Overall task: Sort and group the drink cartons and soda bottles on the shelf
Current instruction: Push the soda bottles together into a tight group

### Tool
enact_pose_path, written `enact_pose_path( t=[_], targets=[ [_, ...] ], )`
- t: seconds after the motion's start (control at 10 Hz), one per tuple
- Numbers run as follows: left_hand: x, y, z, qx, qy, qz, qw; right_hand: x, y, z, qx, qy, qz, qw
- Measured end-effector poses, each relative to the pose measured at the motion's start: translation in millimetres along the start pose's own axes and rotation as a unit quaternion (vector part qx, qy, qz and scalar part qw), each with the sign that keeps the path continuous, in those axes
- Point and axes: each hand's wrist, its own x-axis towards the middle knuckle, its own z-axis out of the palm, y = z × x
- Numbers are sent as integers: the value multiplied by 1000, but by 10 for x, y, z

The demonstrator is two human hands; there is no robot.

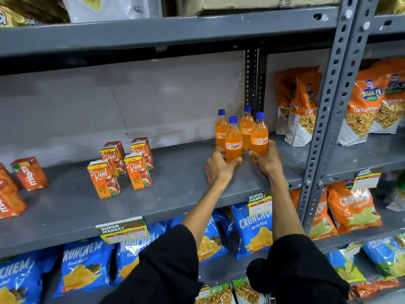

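Note:
Several orange soda bottles with blue caps stand together upright on the grey shelf, right of centre. My left hand grips the front-left bottle near its base. My right hand wraps the front-right bottle. Two more bottles stand just behind them. Several orange Real apple cartons stand in a tight group at the shelf's middle. Red-orange Maaza cartons sit at the far left, partly cut off by the frame.
Orange snack bags lean at the shelf's right end beside a grey perforated upright. More snack bags fill the neighbouring bay and the shelves below. Price tags hang on the shelf's front edge. Another shelf lies overhead.

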Motion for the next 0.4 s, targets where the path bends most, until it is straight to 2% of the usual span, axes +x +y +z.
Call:
enact_pose_path(
  t=[0.2,0.4],
  targets=[
    [-94,-20,-97,-24,-35,-4,999,-77,-37,-19,-13,2,-1,1000],
    [-381,-264,-561,-44,-28,42,998,-223,-167,-68,-30,7,14,999]
  ],
)
